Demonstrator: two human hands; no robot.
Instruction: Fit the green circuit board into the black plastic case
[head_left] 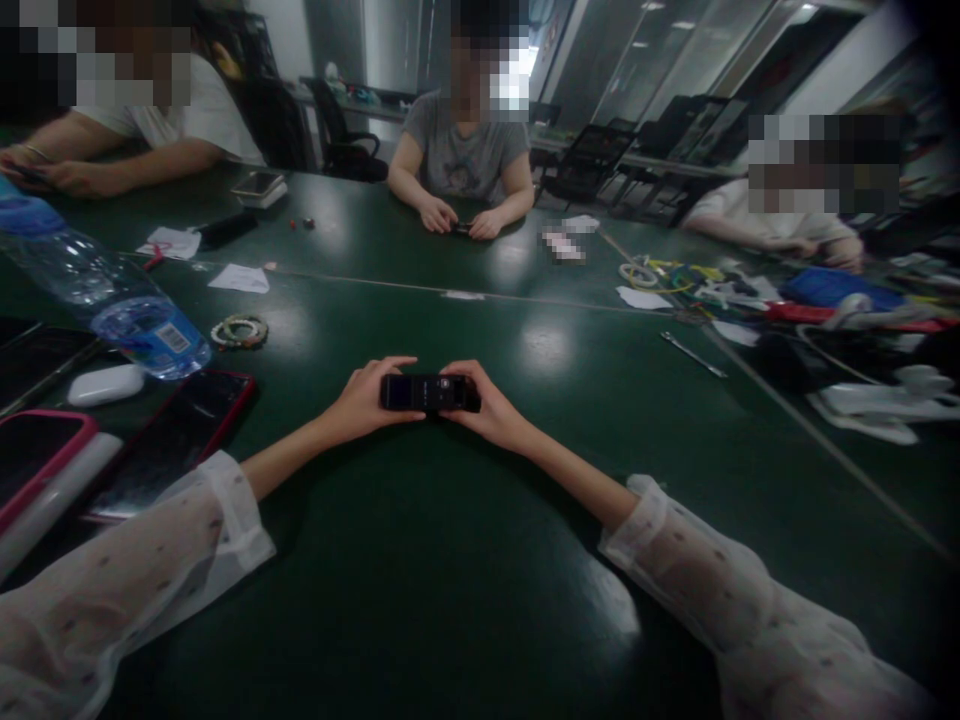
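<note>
My left hand (363, 396) and right hand (489, 408) are each closed on one end of a small black device (421, 392) between them, best held level with light, even pressure, over a green surface (420, 560), a water bottle (124, 295) well apart at left.

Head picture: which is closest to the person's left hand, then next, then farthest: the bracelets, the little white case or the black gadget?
1. Black gadget: between both hands, touching the left hand.
2. Bracelets: off to that hand's left.
3. White case: farther left, near the bottle.
</note>
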